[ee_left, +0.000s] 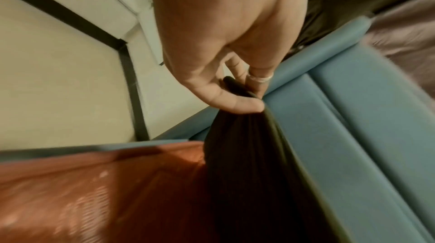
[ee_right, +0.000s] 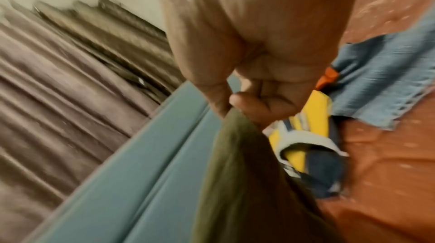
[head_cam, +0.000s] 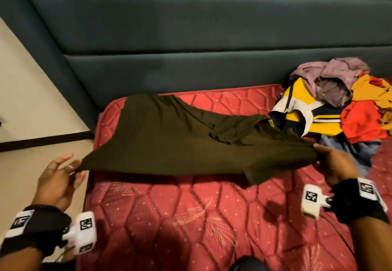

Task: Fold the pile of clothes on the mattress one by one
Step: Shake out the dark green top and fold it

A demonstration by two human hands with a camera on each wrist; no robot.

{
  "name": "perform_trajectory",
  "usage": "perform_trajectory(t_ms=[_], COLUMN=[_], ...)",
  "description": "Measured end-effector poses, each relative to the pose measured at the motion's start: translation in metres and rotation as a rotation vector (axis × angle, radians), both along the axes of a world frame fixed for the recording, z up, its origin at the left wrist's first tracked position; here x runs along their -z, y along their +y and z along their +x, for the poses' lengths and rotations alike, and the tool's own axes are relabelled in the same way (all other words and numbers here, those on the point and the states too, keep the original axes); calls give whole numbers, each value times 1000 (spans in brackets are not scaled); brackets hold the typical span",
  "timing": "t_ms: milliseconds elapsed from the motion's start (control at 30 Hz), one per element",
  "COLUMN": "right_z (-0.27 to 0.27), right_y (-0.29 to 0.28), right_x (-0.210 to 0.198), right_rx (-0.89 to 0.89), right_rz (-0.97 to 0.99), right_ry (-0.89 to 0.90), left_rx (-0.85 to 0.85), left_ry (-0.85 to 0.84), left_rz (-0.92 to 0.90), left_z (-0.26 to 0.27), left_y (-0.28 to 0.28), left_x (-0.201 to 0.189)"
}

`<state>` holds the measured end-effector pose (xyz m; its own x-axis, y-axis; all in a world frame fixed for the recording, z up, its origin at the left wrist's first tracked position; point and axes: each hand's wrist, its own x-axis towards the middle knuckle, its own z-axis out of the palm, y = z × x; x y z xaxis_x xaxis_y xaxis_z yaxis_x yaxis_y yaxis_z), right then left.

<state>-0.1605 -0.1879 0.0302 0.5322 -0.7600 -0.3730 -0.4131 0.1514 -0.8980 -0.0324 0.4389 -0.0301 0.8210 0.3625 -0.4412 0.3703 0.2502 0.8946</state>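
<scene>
A dark olive garment (head_cam: pixel 176 139) is stretched across the red quilted mattress (head_cam: pixel 191 217), its near edge lifted off the surface. My left hand (head_cam: pixel 72 168) pinches its left corner between thumb and fingers; the left wrist view shows the dark cloth (ee_left: pixel 247 154) hanging from that pinch (ee_left: pixel 244 96). My right hand (head_cam: pixel 326 154) grips the right corner, and the right wrist view shows the olive cloth (ee_right: pixel 237 172) bunched under the curled fingers (ee_right: pixel 263 101). The pile of clothes (head_cam: pixel 339 103) sits at the mattress's far right.
A padded teal headboard (head_cam: pixel 191 37) runs behind the mattress. Pale floor (head_cam: pixel 25 90) lies to the left of the mattress edge. The pile holds a yellow, white and navy top (head_cam: pixel 303 109), purple, red and orange pieces, and denim (head_cam: pixel 360 150) near my right hand.
</scene>
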Motion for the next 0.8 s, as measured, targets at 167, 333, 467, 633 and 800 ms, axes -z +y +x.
perform_trajectory(t_ms=[167,333,467,633,800], right_z=[11,7,-13,-43,-34], right_y=[11,33,23,40,35], right_x=[-109,-99,-69,-103,-106], right_rx=[-152,-288,-476,-454,-211], right_rz=[88,-183,-23,-151,-239], right_ry=[-232,-64,-27,55,101], left_rx=[35,42,18,-27,7], left_ry=[-121,129,147,67,170], left_rz=[-102,-252,-345,-425,-317], left_z=[34,34,4,-6,-11], left_y=[21,10,14,51,58], left_x=[-92,-94,-93,-103,-104])
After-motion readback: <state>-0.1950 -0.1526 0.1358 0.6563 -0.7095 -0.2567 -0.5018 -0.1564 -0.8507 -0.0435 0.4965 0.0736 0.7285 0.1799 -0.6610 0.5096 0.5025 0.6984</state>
